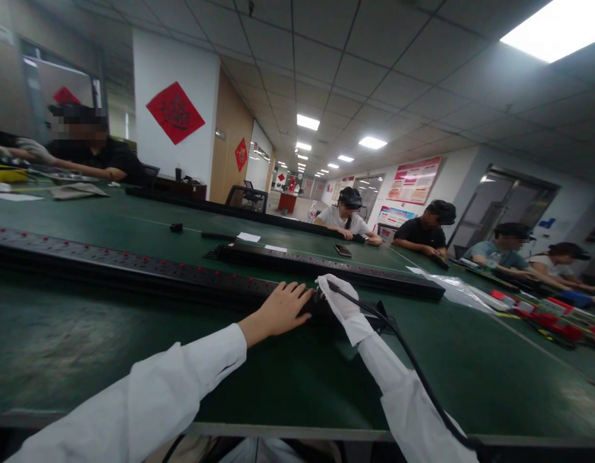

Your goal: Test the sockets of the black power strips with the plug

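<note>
A long black strip (172, 273) with a row of red dots, like a power strip, lies across the table in front of me. My left hand (284, 308) is bare and rests on its right end, fingers stretched over the top and thumb along the near side. Just right of it, my right hand (340, 297), in a white glove, is closed at the same end. A black cable (398, 337) leaves the top of this hand and runs down along my right sleeve. Whatever is on the cable's end is hidden in the glove. Dark brackets (387, 318) show beside the right wrist.
Behind lies a second black strip (326, 265), with paper slips (249, 237) and a phone (342, 249) near it. Clear plastic wrap (464, 290) and red parts (543, 315) are at right. Several people sit around the green table (133, 360).
</note>
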A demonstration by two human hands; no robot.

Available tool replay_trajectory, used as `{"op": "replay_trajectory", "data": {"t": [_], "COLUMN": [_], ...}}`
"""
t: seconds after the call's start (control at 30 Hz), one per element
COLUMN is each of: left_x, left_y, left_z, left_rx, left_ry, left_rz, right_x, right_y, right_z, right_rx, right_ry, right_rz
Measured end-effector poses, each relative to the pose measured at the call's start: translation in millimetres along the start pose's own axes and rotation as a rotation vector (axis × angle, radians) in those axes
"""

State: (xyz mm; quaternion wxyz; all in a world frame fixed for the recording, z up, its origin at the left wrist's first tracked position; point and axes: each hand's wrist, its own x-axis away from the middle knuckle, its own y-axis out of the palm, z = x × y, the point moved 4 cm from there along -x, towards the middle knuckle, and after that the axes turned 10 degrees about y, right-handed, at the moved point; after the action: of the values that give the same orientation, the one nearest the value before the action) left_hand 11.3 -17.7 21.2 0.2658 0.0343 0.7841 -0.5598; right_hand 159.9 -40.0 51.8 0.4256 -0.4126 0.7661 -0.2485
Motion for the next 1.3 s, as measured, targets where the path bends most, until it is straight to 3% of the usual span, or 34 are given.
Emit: {"op": "replay_trajectory", "data": {"t": [0.63,0.87,1.1,1.3], "left_x": [-1,0,1,2], "left_y": [-2,-1,-4,-2], "left_z": [1,-1,0,0], "left_rx": [-0.041,-0.024,-0.010,-0.026], "left_ry": [0.015,0.007,0.017,0.014], "left_rz": [0.001,-0.010,0.007,0.013], "right_x": [8,14,17,17], "right_y": [0,2,9,14], "right_z": [-8,-13,-25,-23], "right_rx": [0.190,0.267,0.362,0.418], "right_ry": [0.002,-0.010,-0.149,-0.132], "right_rz": [0.033,0.132,0.094,0.153]}}
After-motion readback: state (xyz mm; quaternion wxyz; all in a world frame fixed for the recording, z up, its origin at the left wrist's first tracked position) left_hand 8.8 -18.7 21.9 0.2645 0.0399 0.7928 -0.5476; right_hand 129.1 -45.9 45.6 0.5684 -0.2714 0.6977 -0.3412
